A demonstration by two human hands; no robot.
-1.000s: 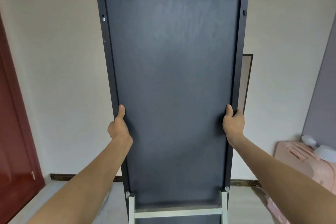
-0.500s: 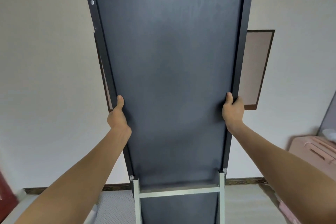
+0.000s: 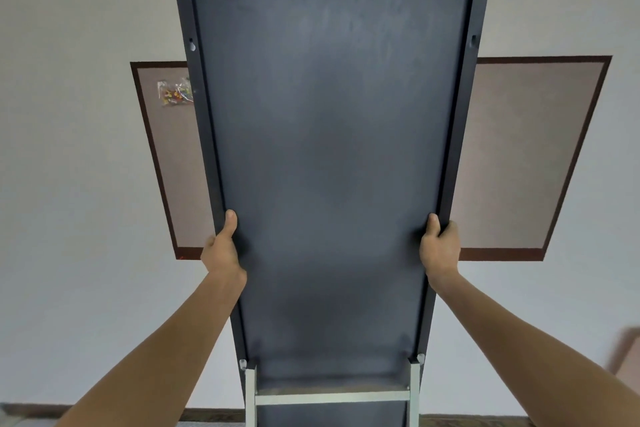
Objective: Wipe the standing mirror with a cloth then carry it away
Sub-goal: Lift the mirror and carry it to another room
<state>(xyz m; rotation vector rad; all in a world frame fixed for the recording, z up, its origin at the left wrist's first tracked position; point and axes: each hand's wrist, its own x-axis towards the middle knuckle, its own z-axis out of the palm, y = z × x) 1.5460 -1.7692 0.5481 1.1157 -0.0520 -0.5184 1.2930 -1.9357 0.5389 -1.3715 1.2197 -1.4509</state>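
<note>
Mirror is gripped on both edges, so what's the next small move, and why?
Probably turn and walk it off, kept upright. The left hand and right hand grip the mirror by its frame, and the corkboard sits close behind, so step back first.

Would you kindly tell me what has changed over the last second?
The view swung right: the red door left the frame and the pinboard now spans behind the mirror. Left hand and right hand grip its side edges as before.
</note>
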